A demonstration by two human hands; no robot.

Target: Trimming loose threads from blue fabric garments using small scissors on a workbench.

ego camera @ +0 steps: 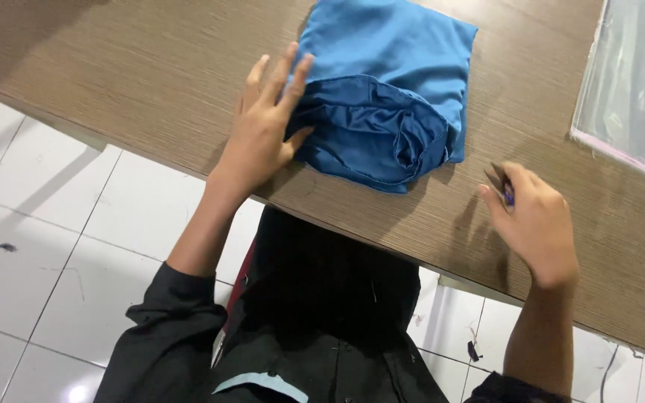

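Blue cloth (397, 67) lies folded into a rough square on the table (151, 82), near the edge closest to the person. Upper layers flat and smooth. Lower front part darker, bunched and rumpled, with a curved hem or seam rolled over toward the right. So the fold looks mostly made but not tidy: the top is squared off, while the front pocket of fabric is loose and unpressed.

Left hand (263, 127) rests flat on the cloth's left edge, fingers spread and straight, thumb tucked against the rumpled part. It grips nothing; it presses the fabric down against the table.

Right hand (535, 220) is off the cloth, to its right, above the bare table near the edge. Fingers curled round a small thin object (503, 185) with a dark, purplish tip poking out at the fingertips; could be a pen or a small tool, too blurred to tell. Hand partly closed on it.

Far right, a clear plastic bag (632, 82) lies flat on the table, well apart from the cloth, seemingly empty.

Below the table edge: white tiled floor (46, 246) and the person's dark sleeves.
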